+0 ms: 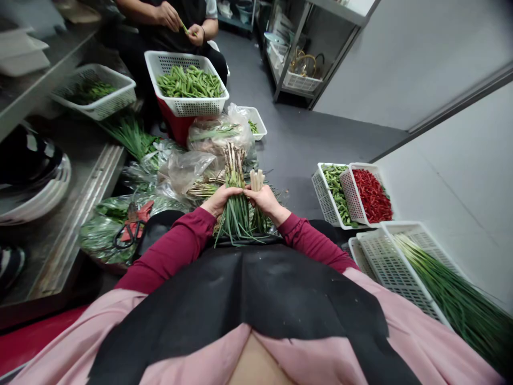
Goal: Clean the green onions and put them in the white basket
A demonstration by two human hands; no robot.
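My left hand (219, 200) is closed round a bunch of garlic chives (235, 184), whose brownish, dirty stem ends point away from me and whose green leaves hang toward my lap. In my right hand (264, 201) is a smaller bunch of pale, clean stems (257, 180), with green leaves below the fingers. Both thumbs meet between the two bunches. Just beyond my hands, more untrimmed stems (203, 188) stick out of a clear plastic bag (184, 168).
Across from me a person (170, 24) handles a green pod above a white basket (186, 107) of green pods. Scissors (130, 233) lie on bagged greens at left. To the right stand baskets of red chillies (372, 195), green peppers (339, 192) and long green stalks (436, 278).
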